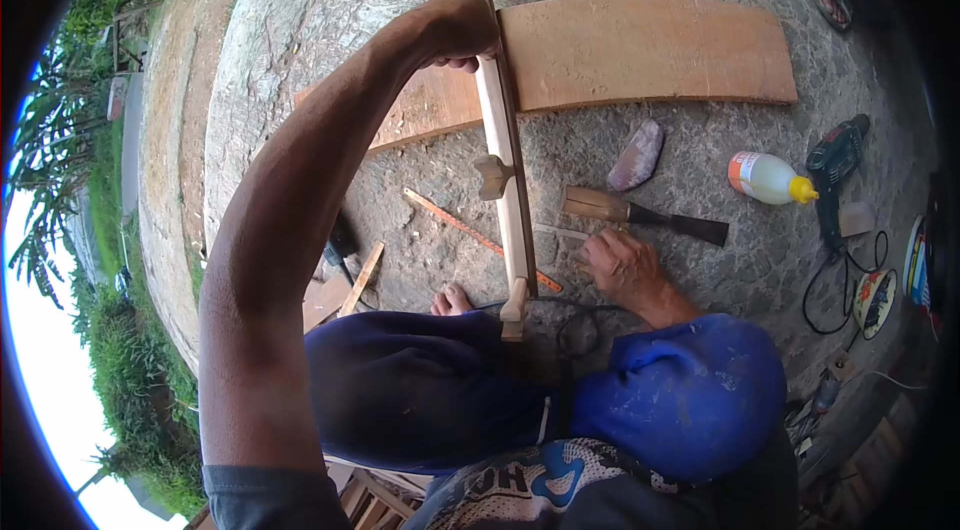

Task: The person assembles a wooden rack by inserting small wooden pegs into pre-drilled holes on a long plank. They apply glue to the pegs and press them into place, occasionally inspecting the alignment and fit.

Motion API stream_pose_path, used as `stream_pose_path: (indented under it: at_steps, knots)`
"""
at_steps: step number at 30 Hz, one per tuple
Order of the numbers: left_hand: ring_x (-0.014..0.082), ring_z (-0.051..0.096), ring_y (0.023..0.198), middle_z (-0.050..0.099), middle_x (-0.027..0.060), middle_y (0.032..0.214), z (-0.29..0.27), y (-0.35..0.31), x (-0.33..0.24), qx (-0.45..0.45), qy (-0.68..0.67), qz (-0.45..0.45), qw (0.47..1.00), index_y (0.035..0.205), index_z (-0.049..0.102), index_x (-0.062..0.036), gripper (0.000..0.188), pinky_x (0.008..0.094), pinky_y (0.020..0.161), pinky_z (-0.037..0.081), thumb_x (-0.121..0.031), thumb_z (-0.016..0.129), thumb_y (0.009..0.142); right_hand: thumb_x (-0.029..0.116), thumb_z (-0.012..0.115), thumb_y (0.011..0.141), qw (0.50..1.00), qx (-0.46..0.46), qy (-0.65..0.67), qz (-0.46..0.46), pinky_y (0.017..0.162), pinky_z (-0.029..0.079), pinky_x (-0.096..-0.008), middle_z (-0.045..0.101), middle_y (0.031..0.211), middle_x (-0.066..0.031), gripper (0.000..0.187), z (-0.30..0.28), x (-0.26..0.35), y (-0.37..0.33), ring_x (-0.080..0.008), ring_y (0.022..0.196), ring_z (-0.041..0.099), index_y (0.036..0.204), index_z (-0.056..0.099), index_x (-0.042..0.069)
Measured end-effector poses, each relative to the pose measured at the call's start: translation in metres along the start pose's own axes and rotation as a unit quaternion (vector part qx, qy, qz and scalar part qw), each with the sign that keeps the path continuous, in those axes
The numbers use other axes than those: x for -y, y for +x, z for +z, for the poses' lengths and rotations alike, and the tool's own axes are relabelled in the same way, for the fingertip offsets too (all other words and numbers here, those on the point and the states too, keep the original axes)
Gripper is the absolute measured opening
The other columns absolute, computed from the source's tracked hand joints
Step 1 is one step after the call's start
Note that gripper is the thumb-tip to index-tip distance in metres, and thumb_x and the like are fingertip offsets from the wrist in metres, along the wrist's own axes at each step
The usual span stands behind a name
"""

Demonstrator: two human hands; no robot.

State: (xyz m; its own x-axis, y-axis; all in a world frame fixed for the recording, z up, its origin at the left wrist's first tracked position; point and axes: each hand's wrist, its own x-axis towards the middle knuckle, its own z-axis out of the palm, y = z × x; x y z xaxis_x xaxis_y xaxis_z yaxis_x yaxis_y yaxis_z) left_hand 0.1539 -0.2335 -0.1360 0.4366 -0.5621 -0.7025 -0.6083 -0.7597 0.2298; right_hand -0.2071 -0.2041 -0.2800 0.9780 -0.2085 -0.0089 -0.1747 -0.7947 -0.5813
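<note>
My left hand (462,28) is closed around a long narrow wooden bar (497,110), above a wide board. Carved wooden pieces stick out from the bar's side, such as a notched peg (491,177). The bar's near end reaches my blue-trousered legs. Low over the ground, my right hand (625,270) has its fingers curled together at the end of a thin grey strip (560,231); the fingertips are partly hidden. Just beyond that hand lies a chisel (690,224) with a wooden handle. An orange saw blade (470,232) rests on the ground, passing under the bar.
A wide wooden board (650,50) lies across the rough stone ground. To the right are a whitish stone (637,156), a glue bottle (768,178) with a yellow cap and a corded drill (838,165). Wood offcuts (362,278) lie beside my bare foot (451,301).
</note>
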Motion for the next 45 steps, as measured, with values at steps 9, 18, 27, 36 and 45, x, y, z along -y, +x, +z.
stream_pose_path:
  at_steps: [9, 18, 27, 36, 45]
  knots:
    - [0.0085, 0.042, 0.043, 0.058, 0.0050, 0.059, 0.001, 0.012, 0.008, 0.005, -0.010, 0.009, 1.000, 0.075, 0.070, 0.0010, 0.032, 0.0274, 0.037, 0.031, -0.029, 0.071, 0.086, 0.009, 0.064, 0.080, 0.999, -0.021, -0.034, -0.008, 0.068, 0.045, -0.0415, 0.054, 0.087, -0.0084, 0.009, 0.006, -0.005, -0.033, -0.0289, 0.086, 0.059, 0.080, 0.054, 0.009]
    - [0.0084, 0.046, 0.045, 0.062, 0.0083, 0.062, -0.001, 0.006, 0.010, 0.015, -0.064, -0.007, 0.998, 0.083, 0.071, 0.0035, 0.030, 0.0275, 0.038, 0.033, -0.027, 0.071, 0.087, 0.010, 0.058, 0.089, 0.924, -0.114, 0.337, 0.137, 0.065, 0.052, -0.0417, 0.065, 0.080, -0.0151, 0.009, -0.058, -0.038, 0.147, -0.0319, 0.074, 0.066, 0.093, 0.056, 0.002]
    - [0.0044, 0.043, 0.045, 0.061, 0.0043, 0.062, 0.003, 0.004, 0.016, 0.013, -0.087, 0.005, 0.996, 0.096, 0.073, 0.0013, 0.026, 0.0232, 0.037, 0.028, -0.023, 0.068, 0.090, 0.022, 0.058, 0.086, 0.958, -0.061, 0.235, 0.156, 0.075, 0.053, -0.0449, 0.068, 0.088, -0.0174, 0.016, -0.058, -0.038, 0.233, -0.0353, 0.085, 0.067, 0.094, 0.064, 0.010]
    - [0.0046, 0.044, 0.045, 0.062, 0.0060, 0.064, 0.001, 0.008, 0.017, 0.017, -0.070, -0.001, 0.997, 0.095, 0.073, 0.0027, 0.026, 0.0235, 0.038, 0.029, -0.022, 0.069, 0.088, 0.026, 0.063, 0.087, 0.980, -0.058, 0.117, 0.148, 0.073, 0.053, -0.0429, 0.069, 0.085, -0.0133, 0.016, -0.063, -0.026, 0.238, -0.0324, 0.083, 0.068, 0.089, 0.064, 0.010]
    - [0.0103, 0.052, 0.048, 0.063, 0.0079, 0.060, -0.002, 0.002, 0.010, 0.012, -0.069, 0.012, 0.997, 0.074, 0.071, 0.0018, 0.028, 0.0294, 0.044, 0.041, -0.022, 0.066, 0.088, 0.024, 0.063, 0.088, 0.980, -0.069, 0.131, 0.134, 0.073, 0.052, -0.0439, 0.069, 0.085, -0.0137, 0.015, -0.058, -0.029, 0.236, -0.0334, 0.083, 0.067, 0.090, 0.063, 0.009]
